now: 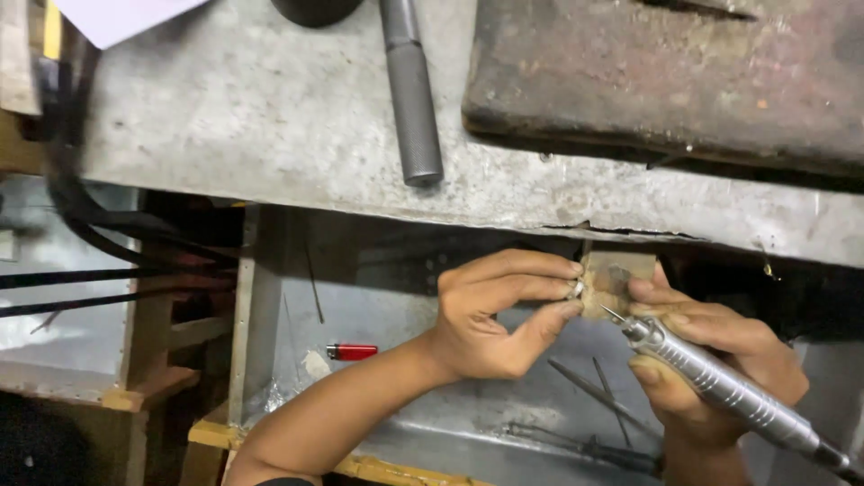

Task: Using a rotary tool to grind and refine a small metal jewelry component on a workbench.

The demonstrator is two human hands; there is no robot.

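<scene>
Left hand (490, 315) pinches small silvery piece (577, 289) vs wooden peg (612, 274) at table (270, 135) edge, braced for steadiness. Right hand (711, 360) at 3 o'clock grips rotary handpiece (720, 382) pen-style, tip near piece. Red lighter (352, 352) at 9 o'clock in the tray below

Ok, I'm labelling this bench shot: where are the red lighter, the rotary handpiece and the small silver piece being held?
red lighter (352, 352): head view, middle of its body.
rotary handpiece (720, 382): head view, ribbed metal barrel in the right hand.
small silver piece (577, 289): head view, visible edge between left-hand fingers.
</scene>
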